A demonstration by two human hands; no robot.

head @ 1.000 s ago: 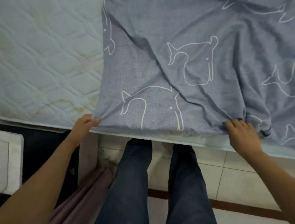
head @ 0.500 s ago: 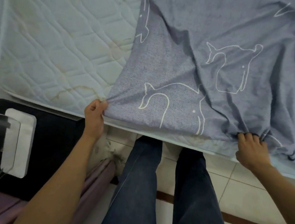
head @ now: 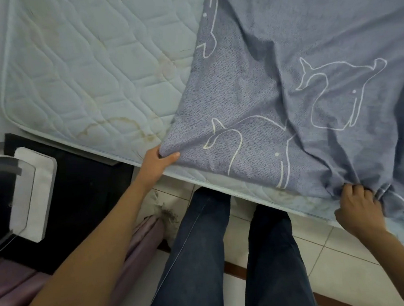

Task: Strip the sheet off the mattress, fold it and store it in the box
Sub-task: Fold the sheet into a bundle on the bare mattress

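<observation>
**Legs** (head: 212,260): dark trousers at bottom centre of the frame, standing on the tiled floor (head: 337,260) against the near side of the bed.

**Purple cloth** (head: 140,242): lower left, beside the left forearm. It is bunched, and what it is cannot be told.

**Left hand** (head: 158,162): centre-left, at the near edge of the mattress. Thumb on top and fingers beneath pinch the sheet's free corner.

**Right hand** (head: 356,209): lower right, also at the near edge. The fingers are curled into a fist round a gathered bunch of sheet, and creases fan out from the grip.

**Sheet** (head: 286,69): grey-blue with white outline animals, filling the right and upper right. The held edge runs along the near side of the mattress between the two hands. The body of the cloth lies away from both hands, up and to the right. Its loose side edge climbs diagonally from the left hand to top centre.

**Mattress** (head: 88,72): pale, quilted and stained. It is bare across the upper left and covered to the right.

**Box**: not in view.

**Step in hand**: judged to be stripping. The left hand has the free corner and the shorter path, so the pull likely runs rightward or towards the legs.
</observation>
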